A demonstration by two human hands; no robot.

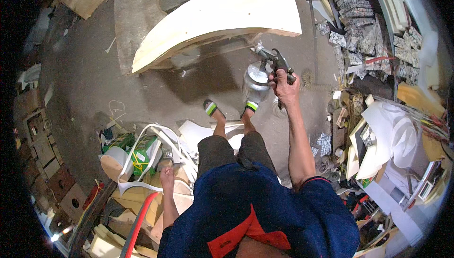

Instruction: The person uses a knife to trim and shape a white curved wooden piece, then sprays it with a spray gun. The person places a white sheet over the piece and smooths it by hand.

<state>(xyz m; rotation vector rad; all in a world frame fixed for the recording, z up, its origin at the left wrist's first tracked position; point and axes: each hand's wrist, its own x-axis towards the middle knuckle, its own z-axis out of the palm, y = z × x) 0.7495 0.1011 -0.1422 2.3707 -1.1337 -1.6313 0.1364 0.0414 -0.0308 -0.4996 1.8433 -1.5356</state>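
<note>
Here, the curved pale piece (222, 14) lies beyond the right hand (286, 87), far and to the left of its fingers. Its long axis runs from left to right, bowed toward the far side; the narrow end points left and near, while the broader, squared end sits at the far right. The right hand is clearly the nearer of the two. Its fingers are wrapped round the handle of a dark spray gun (280, 61), although whether one of them presses the trigger cannot be told. A silvery metal cup (257, 77) hangs below the gun, on the left of the hand, and the nozzle end stands near the right part of the piece's near edge; contact cannot be judged from this angle.

The left hand (167, 176) hangs low on the near left, well apart from the piece, beside a white tubular frame (176, 150) and a green package (144, 154). Its fingers appear curled, but whether they hold anything cannot be told. A coiled hose (307, 80) rests on the floor (94, 69) just right of the right hand. Two striped sandals (210, 107) stand between the body and the piece; speckled foam blocks (355, 14) are heaped at the far right.
</note>
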